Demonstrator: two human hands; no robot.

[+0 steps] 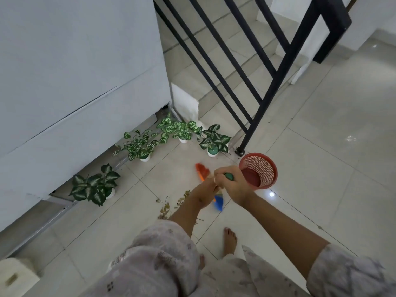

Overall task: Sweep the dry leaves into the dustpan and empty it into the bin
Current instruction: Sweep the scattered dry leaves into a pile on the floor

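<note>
I am in the sweeping step. My right hand (233, 185) and left hand (205, 190), at the centre of the frame, are both clenched around the broom (202, 171). The dry leaves (169, 207) lie just left of my left forearm. The red bin (260, 170) stands right of centre. The blue shape (219, 202) is perhaps the dustpan. Next I must push the leaves towards it.

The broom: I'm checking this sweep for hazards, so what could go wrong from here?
1. The broom swings close to the potted plant; a wide stroke might tip it.
2. The red bin stands right beside the right hand, so an elbow or the handle could knock it over.
3. Dry leaves lie near the bare foot and could be trodden and scattered.
</note>
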